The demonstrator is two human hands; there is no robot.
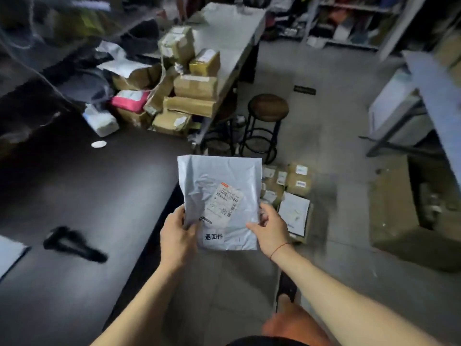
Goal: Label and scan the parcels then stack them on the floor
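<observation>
I hold a grey plastic mailer bag (219, 181) upright in the air past the dark table's right edge. It carries a white shipping label (225, 202) with barcodes and a small white sticker with printed characters near its bottom. My left hand (178, 233) grips the bag's lower left edge. My right hand (270, 229) pinches its lower right edge. On the floor behind the bag lies a stack of labelled parcels (287, 188), brown boxes with a white flat one in front. A black handheld scanner (74, 243) lies on the dark table (87, 186) to the left.
A heap of brown boxes and a pink parcel (179, 96) sits at the table's far end beside a grey-topped table (232, 33). A round stool (268, 108) stands on the floor ahead. A large cardboard box (394, 208) and shelving are on the right.
</observation>
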